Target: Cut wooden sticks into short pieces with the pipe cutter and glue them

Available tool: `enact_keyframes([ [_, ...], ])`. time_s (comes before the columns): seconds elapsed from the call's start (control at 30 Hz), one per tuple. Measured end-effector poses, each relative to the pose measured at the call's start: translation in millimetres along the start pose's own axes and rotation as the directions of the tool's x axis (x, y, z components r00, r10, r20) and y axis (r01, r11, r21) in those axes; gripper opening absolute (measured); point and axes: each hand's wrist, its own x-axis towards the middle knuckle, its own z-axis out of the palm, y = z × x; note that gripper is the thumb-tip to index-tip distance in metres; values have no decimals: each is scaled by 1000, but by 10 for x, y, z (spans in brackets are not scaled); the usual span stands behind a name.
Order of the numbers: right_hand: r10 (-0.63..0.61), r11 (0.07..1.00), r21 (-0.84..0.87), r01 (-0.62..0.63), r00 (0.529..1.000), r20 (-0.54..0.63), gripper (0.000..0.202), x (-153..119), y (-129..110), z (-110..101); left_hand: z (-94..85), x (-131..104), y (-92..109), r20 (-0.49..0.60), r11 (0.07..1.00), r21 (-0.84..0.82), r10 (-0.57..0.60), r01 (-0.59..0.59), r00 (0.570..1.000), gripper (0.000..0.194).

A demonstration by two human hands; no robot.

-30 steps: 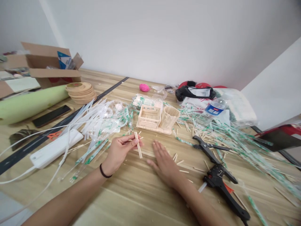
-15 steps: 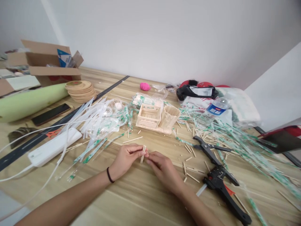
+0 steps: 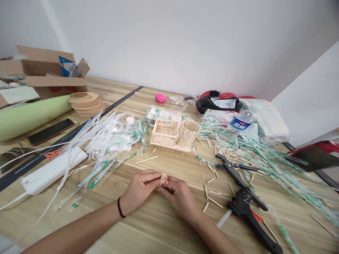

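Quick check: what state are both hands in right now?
Left hand: closed, pinching short wooden sticks.
Right hand: fingers curled, right by the left hand's fingertips; whether it grips anything cannot be told.

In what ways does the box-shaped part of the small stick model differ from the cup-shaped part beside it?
The box-shaped part is four-sided, while the cup-shaped part is rounded. The box-shaped part's front wall runs mostly in level rows; the cup-shaped part's wall runs in upright ones. The box-shaped part opens wider than the cup-shaped part. Both are pale, open-topped and share one base.
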Motion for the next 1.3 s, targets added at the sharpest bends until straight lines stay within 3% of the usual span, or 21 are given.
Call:
enact_keyframes([
  [0.3, -7, 999, -41, 7, 1000, 16, 20, 2, -49, -12, -2, -29, -11, -36, 993, -79, -86, 83, 996, 14],
  [0.57, -4, 997, -75, 4, 1000, -3, 33, -6, -23, 1, -20, 6, 49, 53, 993, -105, -57, 62, 997, 13],
  [1.03, -16, 981, -191, 24, 999, 45, 27, 18, -70, -13, -33, 12, 48, 49, 992, -114, -54, 60, 997, 15],
  [1.1, -37, 979, -198, 53, 996, 85, 24, 23, -107, -177, -31, 12, 31, 46, 993, -105, -51, 56, 998, 16],
  [1.17, -13, 971, -239, 29, 998, 67, 23, 1, -98, -502, -29, 10, 13, 45, 994, -92, -56, 60, 997, 18],
  [1.23, 163, 900, -388, -199, 979, -123, 32, -59, -7, -964, -28, 9, 3, 42, 993, -88, -74, 77, 996, 19],
  [1.3, 336, 737, -535, -413, 911, -240, 37, -159, 155, -1470, -30, 7, 2, 41, 992, -87, -89, 92, 995, 18],
])
